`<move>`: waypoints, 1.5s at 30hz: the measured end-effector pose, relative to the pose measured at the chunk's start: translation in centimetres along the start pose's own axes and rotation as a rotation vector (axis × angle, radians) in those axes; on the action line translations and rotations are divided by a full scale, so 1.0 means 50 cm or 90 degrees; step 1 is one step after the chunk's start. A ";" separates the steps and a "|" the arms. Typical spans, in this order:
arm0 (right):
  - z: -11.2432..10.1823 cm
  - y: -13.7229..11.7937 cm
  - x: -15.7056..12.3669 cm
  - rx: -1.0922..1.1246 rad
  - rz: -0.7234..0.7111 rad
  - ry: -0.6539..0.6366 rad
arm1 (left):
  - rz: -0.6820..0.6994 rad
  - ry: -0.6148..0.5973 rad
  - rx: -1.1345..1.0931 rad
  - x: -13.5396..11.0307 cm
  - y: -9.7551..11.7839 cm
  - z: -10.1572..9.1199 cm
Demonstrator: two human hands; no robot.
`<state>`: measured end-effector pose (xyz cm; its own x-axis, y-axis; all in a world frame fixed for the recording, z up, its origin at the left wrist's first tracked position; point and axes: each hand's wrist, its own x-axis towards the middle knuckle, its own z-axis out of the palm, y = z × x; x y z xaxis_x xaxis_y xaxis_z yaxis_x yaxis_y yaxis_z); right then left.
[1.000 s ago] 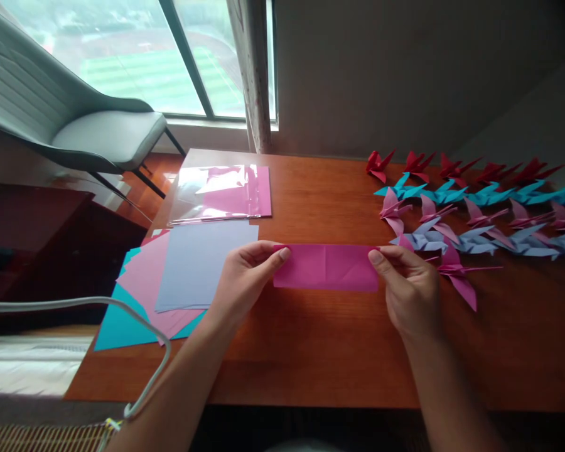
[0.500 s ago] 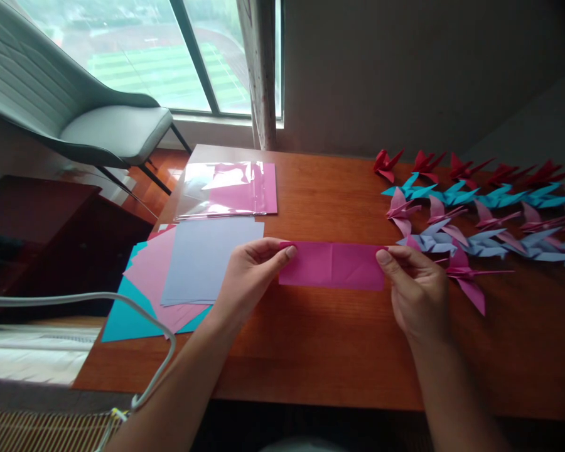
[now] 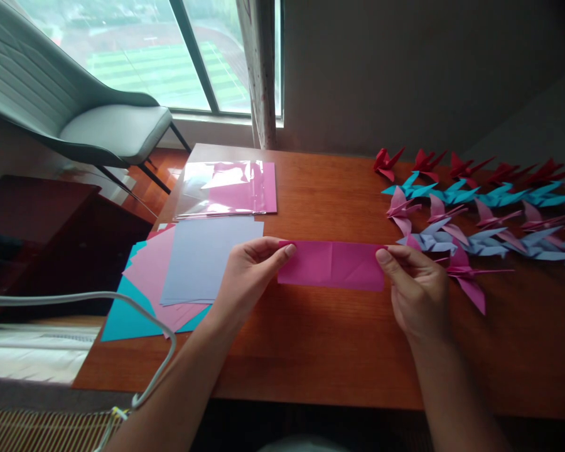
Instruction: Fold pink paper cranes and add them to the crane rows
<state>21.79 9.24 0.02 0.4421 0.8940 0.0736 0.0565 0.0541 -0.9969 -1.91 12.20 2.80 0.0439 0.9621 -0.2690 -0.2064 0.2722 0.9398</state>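
Observation:
A magenta sheet of origami paper [image 3: 330, 266], folded into a long rectangle, is stretched level between my hands. A crease runs down its middle, and a fainter slanting line shows on its right half. My left hand [image 3: 257, 267] pinches the upper left corner between thumb and fingers. At the upper right corner, my right hand [image 3: 414, 285] grips it the same way. Just beyond my right hand lies a magenta paper crane [image 3: 466, 273]. Lavender sheets [image 3: 200, 260] fan out beside my left hand, over pink sheets [image 3: 145, 270] and turquoise sheets [image 3: 122, 320].
Rows of folded cranes in red [image 3: 464, 168], turquoise [image 3: 456, 193], pink [image 3: 442, 213] and lavender [image 3: 480, 242] line the wooden table's [image 3: 320, 364] right side. A clear packet of pink paper [image 3: 226, 188] lies at the back left. A white cable [image 3: 75, 298] loops past my left forearm. A chair [image 3: 117, 132] stands by the window.

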 end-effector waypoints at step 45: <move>0.005 -0.014 0.005 -0.096 -0.045 -0.019 | 0.048 0.063 0.105 -0.001 0.001 0.000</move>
<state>21.66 9.54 0.74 0.4058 0.9031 0.1403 0.2217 0.0517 -0.9737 -1.91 12.18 2.88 -0.0631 0.9759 -0.2089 -0.0429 0.2064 0.9775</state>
